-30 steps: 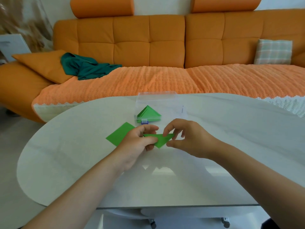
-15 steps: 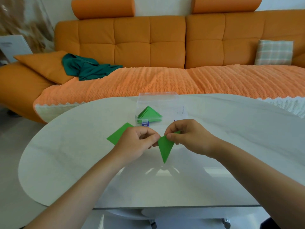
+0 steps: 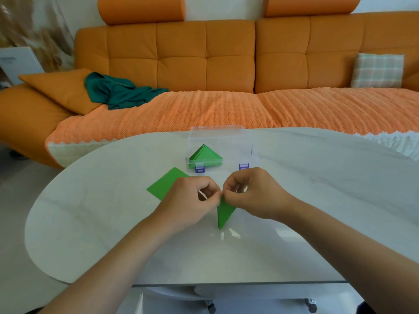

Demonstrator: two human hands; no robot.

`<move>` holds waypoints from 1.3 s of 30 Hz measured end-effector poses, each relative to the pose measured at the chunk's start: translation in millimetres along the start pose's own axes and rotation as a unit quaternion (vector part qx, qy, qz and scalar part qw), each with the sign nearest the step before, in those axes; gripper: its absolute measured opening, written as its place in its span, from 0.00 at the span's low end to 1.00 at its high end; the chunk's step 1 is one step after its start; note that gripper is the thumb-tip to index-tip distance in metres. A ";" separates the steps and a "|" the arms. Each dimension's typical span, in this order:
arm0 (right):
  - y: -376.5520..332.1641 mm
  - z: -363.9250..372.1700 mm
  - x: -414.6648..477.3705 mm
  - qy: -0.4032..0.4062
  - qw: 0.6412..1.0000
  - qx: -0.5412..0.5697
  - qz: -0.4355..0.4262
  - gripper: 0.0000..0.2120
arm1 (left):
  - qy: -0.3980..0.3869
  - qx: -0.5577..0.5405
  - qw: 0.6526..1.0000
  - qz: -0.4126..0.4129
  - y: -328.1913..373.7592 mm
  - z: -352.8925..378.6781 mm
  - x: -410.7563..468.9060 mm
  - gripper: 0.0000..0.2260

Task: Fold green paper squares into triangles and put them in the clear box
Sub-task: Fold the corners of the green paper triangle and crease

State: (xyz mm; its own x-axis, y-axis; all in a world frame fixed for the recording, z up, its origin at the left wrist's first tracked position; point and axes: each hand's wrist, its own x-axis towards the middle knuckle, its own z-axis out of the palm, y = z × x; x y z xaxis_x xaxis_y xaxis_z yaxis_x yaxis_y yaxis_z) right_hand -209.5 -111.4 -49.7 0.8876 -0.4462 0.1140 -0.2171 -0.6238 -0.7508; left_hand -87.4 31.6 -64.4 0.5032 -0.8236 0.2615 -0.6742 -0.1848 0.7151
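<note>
A folded green paper triangle (image 3: 224,213) hangs point-down just above the white table (image 3: 317,200). My left hand (image 3: 192,200) and my right hand (image 3: 251,193) meet at its top edge and both pinch it with curled fingers. To the left, partly under my left hand, a flat green paper square (image 3: 166,184) lies on the table. Behind the hands stands the clear box (image 3: 217,137) with purple latches, lid up, holding a stack of green folded triangles (image 3: 205,156).
An orange sofa (image 3: 204,60) with a woven orange throw runs behind the table. A teal cloth (image 3: 120,91) and a checked cushion (image 3: 377,70) lie on it. The table's near edge lies below my forearms.
The triangle has turned from lying flat across between the hands to hanging point-down. Both hands have closed together at its top edge.
</note>
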 end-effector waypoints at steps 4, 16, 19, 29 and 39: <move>4.6 -5.5 3.8 0.003 1.000 -0.024 0.006 0.05 | -0.003 0.032 0.999 0.021 -0.1 -8.0 3.1 0.06; 11.9 -9.3 6.1 0.045 0.999 0.014 0.019 0.05 | 0.008 0.066 0.997 0.034 -10.4 -24.9 3.8 0.07; 3.0 -3.5 6.3 0.013 1.000 0.013 -0.018 0.03 | 0.030 0.031 0.999 0.030 -3.8 -16.3 1.6 0.07; -1.7 -1.5 8.2 0.007 0.992 0.112 0.057 0.07 | 0.122 -0.113 0.984 -0.057 -3.5 1.1 3.0 0.07; -3.8 5.9 9.6 0.072 0.991 0.115 0.010 0.05 | 0.068 -0.028 0.997 -0.011 -3.8 -4.5 3.8 0.06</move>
State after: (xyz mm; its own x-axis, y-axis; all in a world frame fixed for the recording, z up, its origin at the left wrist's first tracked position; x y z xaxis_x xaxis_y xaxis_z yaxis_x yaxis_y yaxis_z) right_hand -197.8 -109.5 -49.6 0.8138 -0.5539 0.1759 -0.1216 -0.4584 -0.8804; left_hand -80.5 31.6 -63.2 0.5891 -0.7388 0.3274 -0.6323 -0.1691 0.7560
